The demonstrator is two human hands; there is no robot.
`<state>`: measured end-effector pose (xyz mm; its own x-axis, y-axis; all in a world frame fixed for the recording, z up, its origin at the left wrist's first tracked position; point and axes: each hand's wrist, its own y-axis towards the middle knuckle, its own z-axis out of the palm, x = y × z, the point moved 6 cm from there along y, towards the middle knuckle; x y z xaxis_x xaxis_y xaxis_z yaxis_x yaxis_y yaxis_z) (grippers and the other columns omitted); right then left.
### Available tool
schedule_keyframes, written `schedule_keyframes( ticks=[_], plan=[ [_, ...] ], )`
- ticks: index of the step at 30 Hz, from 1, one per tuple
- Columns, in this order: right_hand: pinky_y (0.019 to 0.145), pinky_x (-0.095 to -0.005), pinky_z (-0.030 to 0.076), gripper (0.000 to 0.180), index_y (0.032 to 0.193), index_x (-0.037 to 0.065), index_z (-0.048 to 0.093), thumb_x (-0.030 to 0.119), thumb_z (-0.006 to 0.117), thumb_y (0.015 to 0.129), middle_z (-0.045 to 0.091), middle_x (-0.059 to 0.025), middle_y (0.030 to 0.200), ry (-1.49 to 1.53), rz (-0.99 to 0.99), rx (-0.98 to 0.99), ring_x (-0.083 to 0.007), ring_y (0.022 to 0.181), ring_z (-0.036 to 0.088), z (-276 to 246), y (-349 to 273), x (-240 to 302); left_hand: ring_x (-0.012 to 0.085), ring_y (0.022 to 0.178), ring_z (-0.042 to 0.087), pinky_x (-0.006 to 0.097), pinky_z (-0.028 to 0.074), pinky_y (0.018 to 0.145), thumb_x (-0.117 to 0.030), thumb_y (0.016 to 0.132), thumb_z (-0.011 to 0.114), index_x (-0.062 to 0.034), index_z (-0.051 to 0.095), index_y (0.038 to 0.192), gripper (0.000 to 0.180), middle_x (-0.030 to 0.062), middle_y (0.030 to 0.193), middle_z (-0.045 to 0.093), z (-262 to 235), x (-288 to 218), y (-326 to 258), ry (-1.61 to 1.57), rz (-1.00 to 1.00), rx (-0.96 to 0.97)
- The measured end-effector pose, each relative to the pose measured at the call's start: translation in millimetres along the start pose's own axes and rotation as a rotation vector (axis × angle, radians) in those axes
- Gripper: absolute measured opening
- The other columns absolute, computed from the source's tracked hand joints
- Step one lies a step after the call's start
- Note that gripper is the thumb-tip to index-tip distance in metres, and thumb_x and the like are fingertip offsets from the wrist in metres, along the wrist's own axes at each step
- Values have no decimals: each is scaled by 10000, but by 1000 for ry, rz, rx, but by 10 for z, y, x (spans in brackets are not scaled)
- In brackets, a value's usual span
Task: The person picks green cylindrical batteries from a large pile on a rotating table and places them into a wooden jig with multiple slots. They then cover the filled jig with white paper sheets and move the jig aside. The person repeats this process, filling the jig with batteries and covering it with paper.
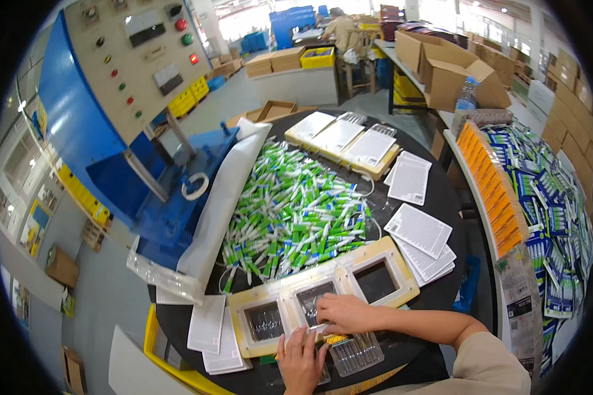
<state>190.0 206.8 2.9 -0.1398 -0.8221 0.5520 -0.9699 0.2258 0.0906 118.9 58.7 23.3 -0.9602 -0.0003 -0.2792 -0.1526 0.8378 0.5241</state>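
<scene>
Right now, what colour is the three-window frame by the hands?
The frame is pale yellow and white, best seen in the head view.

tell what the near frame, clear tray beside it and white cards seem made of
Frame: probably hard plastic, cream, smooth-looking; painted wood is possible. Tray: likely thin plastic, glossy, see-through with glints along ridges. Cards: likely paperboard, fairly matte, thin, flat, crisp edges.

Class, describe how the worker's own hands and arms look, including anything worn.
The left hand and right hand are gloveless. The right forearm is bare, with a plain beige sleeve ending near the elbow. No left sleeve shows.
</scene>
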Motion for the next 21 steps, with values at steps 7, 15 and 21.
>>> schedule_keyframes(
  ticks=[7,15,21],
  plan=[
    [833,-443,534,200,874,42,746,237,744,832,662,-107,938,131,-15,14,-325,1002,651,-43,38,-37,330,1208,599,503,432,1080,-241,895,788,-47,634,1288,464,145,1304,640,41,57,7,2,4,17],
    [860,-450,522,176,901,58,736,211,649,914,666,-111,972,166,1,112,-333,1022,642,-50,93,-104,287,1162,625,469,461,1040,-217,918,753,-40,652,1283,418,117,1260,675,186,-94,-97,14,191,22],
    [862,-442,528,155,926,78,702,184,590,951,667,-97,1011,132,78,49,-326,1059,625,144,83,-168,288,1163,620,457,452,1045,-225,931,736,-39,633,1329,452,111,1280,668,230,-165,-85,115,159,17]
  ],
)
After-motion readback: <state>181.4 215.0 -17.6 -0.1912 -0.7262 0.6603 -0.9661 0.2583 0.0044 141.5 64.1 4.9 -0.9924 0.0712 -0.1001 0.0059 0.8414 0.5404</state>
